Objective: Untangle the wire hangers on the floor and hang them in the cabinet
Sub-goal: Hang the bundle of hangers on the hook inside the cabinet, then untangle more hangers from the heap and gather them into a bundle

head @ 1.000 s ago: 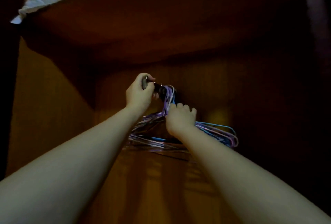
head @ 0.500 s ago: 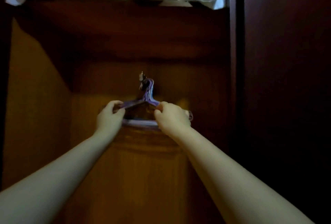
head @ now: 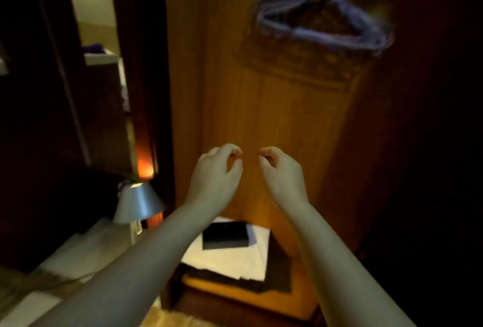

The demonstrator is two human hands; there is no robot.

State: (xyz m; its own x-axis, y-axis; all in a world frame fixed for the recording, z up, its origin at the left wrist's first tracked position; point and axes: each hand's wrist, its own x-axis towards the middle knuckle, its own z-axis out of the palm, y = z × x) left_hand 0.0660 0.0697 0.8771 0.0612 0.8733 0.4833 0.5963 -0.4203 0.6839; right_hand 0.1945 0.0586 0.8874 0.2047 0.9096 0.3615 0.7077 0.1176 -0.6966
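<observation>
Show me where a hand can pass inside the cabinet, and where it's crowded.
Free: the space before the cabinet's back panel, between the wire hangers above and the left hand and right hand below. Crowded: the cabinet's bottom, taken by white sheets and a black box, and the top right, by the hangers.

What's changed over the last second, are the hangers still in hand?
Both hands have let go. The left hand and right hand have dropped well below the wire hangers, fingers loosely curled and holding nothing. The view has tilted down too. Unchanged: the hangers stay bunched together, hanging inside the cabinet; what they hang from is out of view.
</observation>
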